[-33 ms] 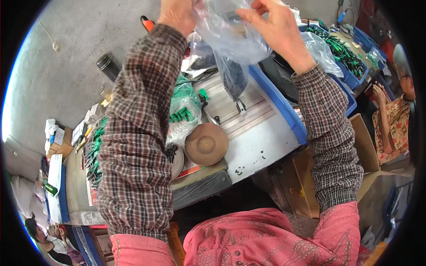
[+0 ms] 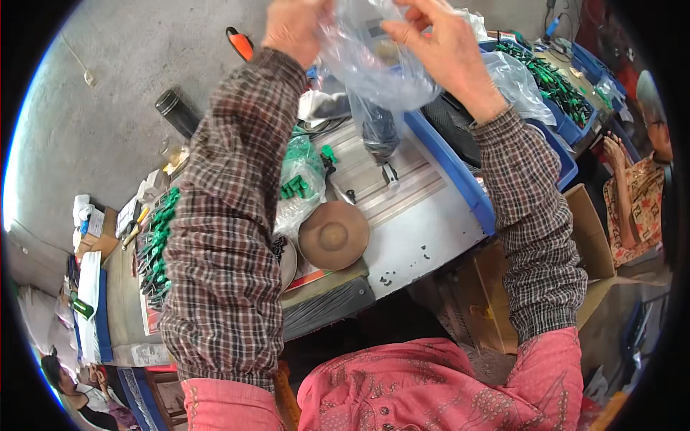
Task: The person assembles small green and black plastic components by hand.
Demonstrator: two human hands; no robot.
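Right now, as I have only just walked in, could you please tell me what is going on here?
A person has the left hand and right hand at a clear plastic bag raised over the table, with dark contents in its lower part. The upper picture edge crops both hands. Nearer the person, a round brown dish lies beside a bag of green pieces.

Head view, single (fisheye): I am looking down, close by, on left hand (image 2: 296, 30), right hand (image 2: 456, 61) and worktable (image 2: 418, 233).
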